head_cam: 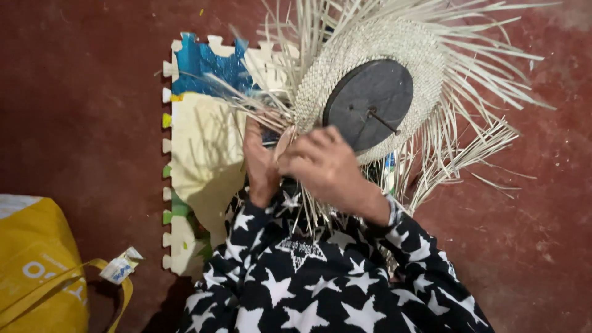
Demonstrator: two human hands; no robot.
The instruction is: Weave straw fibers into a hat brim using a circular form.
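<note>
Nearest the lens, soft black sleeves (320, 277) printed with white stars fill the lower frame. At far left a glossy yellow bag (37, 271) with a looped strap slumps on the dull red floor (80, 92). Next comes a foam puzzle mat (200, 154), cream and blue with notched edges. The left hand (260, 161) is closed around thin, flat pale straw strands at the rim of a round woven straw piece (376, 49). The right hand (327, 165), fingers curled, pinches strands at the same edge. The weave is tight and ribbed, held over the mat, its loose stiff ends fanning outward. A flat dark disc (369, 105) with a small peg sits at its centre.
</note>
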